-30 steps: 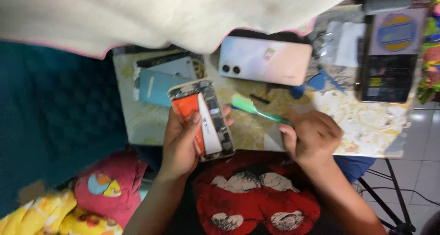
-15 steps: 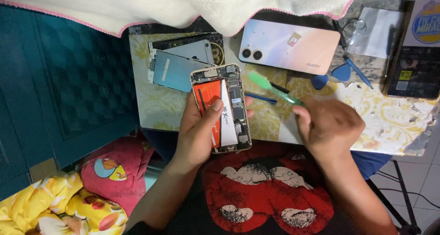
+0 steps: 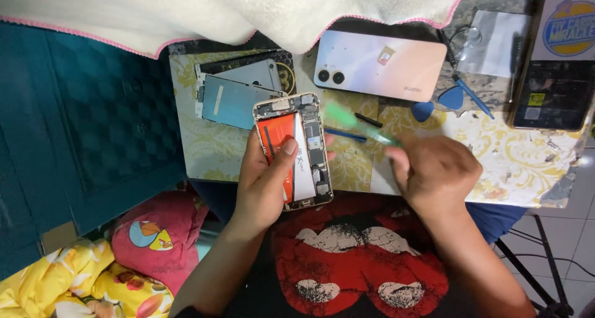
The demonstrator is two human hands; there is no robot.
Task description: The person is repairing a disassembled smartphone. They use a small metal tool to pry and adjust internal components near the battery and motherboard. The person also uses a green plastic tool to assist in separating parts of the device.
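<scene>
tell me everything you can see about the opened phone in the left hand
The opened phone is a small handset with its screen removed, innards facing up. A pale metal frame surrounds an orange-and-white battery on one side and a dark strip of circuit boards on the other. It is held roughly upright above the table edge, slightly tilted. The left hand cradles it from below, thumb pressed on the battery. The right hand is apart from it.

Bare patterned table (image 3: 533, 169) right of right hand (image 3: 434, 172), pink phone (image 3: 379, 65) and blue picks (image 3: 437, 104) crowding beyond
</scene>
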